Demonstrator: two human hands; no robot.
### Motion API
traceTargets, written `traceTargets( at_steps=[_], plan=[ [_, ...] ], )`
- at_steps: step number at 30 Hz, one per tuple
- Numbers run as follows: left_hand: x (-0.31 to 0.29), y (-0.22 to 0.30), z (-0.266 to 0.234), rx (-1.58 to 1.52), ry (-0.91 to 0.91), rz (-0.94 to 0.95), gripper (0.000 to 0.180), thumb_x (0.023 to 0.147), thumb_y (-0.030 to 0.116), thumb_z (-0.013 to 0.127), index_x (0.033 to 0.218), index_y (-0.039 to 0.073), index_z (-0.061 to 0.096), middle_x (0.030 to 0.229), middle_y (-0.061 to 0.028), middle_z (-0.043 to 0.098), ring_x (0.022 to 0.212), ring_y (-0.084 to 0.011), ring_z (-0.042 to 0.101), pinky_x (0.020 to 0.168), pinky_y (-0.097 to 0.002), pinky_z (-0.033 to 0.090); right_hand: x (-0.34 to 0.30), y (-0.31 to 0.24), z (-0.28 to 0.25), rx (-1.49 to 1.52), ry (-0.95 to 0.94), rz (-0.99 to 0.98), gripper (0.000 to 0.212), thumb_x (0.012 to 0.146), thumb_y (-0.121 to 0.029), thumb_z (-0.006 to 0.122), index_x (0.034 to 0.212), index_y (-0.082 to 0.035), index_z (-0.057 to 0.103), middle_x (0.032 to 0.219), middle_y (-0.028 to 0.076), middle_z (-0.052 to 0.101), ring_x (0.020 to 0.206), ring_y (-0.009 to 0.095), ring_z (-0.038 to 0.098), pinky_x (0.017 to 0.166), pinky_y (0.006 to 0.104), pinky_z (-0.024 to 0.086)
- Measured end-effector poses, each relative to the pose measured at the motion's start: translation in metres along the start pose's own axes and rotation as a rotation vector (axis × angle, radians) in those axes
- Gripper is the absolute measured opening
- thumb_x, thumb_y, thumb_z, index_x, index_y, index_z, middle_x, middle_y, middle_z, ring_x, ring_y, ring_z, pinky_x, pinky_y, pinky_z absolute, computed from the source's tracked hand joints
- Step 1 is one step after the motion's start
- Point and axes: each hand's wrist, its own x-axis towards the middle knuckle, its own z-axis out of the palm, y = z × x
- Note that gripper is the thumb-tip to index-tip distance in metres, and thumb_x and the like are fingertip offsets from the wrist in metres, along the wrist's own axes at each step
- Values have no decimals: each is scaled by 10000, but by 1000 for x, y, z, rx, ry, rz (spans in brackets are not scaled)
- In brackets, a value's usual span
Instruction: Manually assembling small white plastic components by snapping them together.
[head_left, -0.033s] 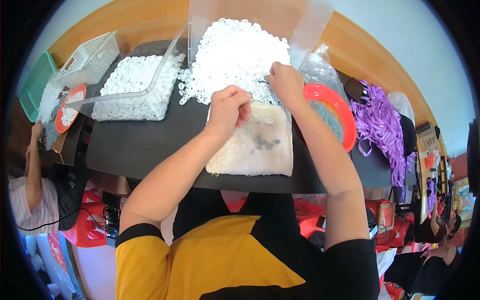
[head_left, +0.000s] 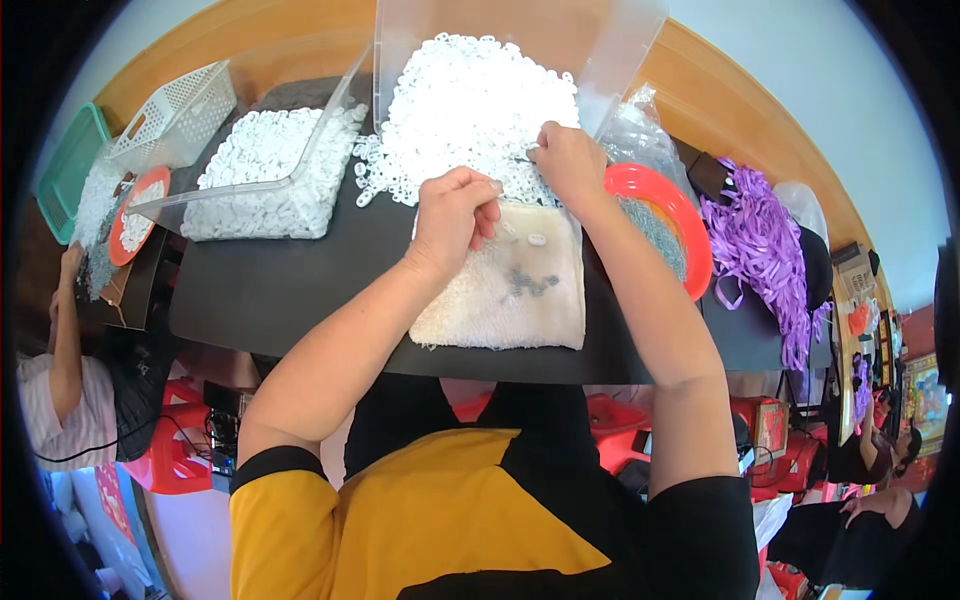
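Note:
My left hand [head_left: 455,222] is closed in a pinch over the upper left part of a folded cream cloth [head_left: 470,305]. Whatever its fingertips hold is too small to make out. My right hand [head_left: 572,168] is also pinched, at the lower right edge of a heap of small white oval plastic pieces [head_left: 480,100]. Something small and dark shows by its fingertips; its kind is unclear. On the cloth lie a single white piece [head_left: 537,240] and several small grey metal parts [head_left: 530,284].
Left stands a clear bin [head_left: 262,190] of white pieces. To the right are a red dish [head_left: 700,235] of small grey parts, a clear plastic bag [head_left: 640,140] and a pile of purple straps [head_left: 755,250]. A co-worker's arm [head_left: 68,330] reaches in at far left.

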Motion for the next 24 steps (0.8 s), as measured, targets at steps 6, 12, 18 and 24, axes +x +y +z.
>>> traceTargets(
  at_steps=[6,12,18,24],
  plan=[
    [3,5,-4,-103,24,-25,107,850,137,614,802,44,593,641,-38,581,481,-119,510,406,-251,345,-32,-14,-59,6,-89,-71,135,751,-145,635,844,-60,683,806,170,692,783,345,678,688,444,526],
    [1,1,-4,-45,8,-19,113,854,136,609,796,39,604,634,-40,584,474,-118,508,400,-250,343,-73,-18,-62,-292,-376,-485,103,747,-57,588,780,-12,675,809,169,677,760,318,685,630,448,532],
    [1,-3,-1,-3,-29,22,116,855,128,617,784,37,608,638,-40,585,472,-106,511,392,-235,353,-90,-6,-46,-111,-235,-368,71,753,-63,612,766,-12,660,844,171,647,777,334,675,664,447,527],
    [-2,1,2,64,-29,23,114,862,133,624,802,37,612,643,-32,586,486,-99,517,403,-233,358,-92,1,-49,292,-131,-201,111,766,-85,651,829,6,644,785,151,674,703,288,671,608,403,512]
  ],
)
